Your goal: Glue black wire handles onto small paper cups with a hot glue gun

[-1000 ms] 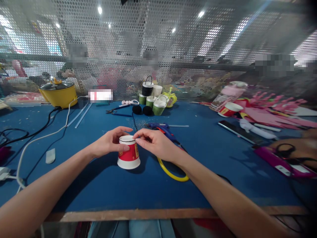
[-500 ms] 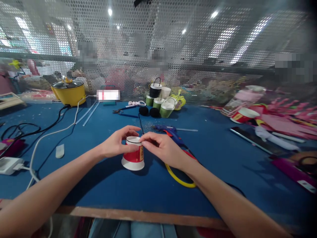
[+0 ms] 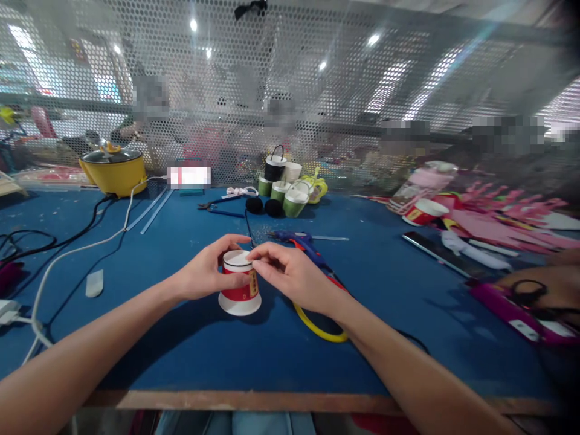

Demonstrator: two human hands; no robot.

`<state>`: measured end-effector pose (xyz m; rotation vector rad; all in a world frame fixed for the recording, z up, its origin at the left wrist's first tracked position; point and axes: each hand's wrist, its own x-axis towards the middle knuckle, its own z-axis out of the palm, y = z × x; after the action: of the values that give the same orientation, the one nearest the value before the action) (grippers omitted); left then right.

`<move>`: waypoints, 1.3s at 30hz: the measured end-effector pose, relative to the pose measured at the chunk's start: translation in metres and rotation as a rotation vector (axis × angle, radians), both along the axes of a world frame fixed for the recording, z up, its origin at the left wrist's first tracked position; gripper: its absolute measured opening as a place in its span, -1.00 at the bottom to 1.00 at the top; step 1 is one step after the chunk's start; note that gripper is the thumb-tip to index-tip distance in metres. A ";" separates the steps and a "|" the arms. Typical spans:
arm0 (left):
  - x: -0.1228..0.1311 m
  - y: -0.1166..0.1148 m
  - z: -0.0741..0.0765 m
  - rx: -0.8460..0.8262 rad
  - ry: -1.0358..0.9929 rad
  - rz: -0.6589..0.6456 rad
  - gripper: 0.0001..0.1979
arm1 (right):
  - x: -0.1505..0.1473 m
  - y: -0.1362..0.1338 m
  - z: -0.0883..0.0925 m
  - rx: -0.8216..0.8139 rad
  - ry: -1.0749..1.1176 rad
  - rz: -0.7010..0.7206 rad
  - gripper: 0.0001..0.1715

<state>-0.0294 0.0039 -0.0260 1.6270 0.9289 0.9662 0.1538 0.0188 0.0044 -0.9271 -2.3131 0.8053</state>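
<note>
A red and white paper cup (image 3: 235, 290) stands upside down on the blue table, its wide rim at the bottom. Around its raised white base runs a thin black cord (image 3: 238, 264). My left hand (image 3: 208, 269) wraps round the cup from the left, with the thumb across its front. At the base's right edge, my right hand (image 3: 292, 275) pinches the cord between thumb and fingers. The cord's other end trails up behind the cup toward two black balls. A blue glue gun (image 3: 303, 241) lies just behind my right hand.
Pliers (image 3: 222, 208) and several small cups (image 3: 296, 202) stand or lie at the back. A yellow pot (image 3: 113, 172) is back left, with cables before it. On the right are a phone (image 3: 437, 254), pink pieces and a purple object (image 3: 502, 314).
The view has shifted slightly, so most things appear further left. Both hands keep their hold at the cup, which looks turned or tilted a little.
</note>
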 end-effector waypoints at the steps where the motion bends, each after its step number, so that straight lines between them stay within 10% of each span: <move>1: 0.000 0.000 -0.001 -0.006 -0.015 -0.014 -0.43 | 0.000 0.000 0.001 0.002 0.001 -0.001 -0.81; 26: -0.002 -0.003 0.012 0.050 0.085 0.033 -0.55 | -0.003 -0.003 -0.005 0.068 0.025 0.063 -0.78; 39: -0.007 0.005 0.001 0.040 -0.052 0.063 -0.53 | 0.033 0.039 -0.007 0.248 -0.127 -0.491 -0.79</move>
<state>-0.0363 0.0086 -0.0254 1.6063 0.9358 1.0718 0.1868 0.0577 -0.0023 -1.3805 -2.0863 0.2558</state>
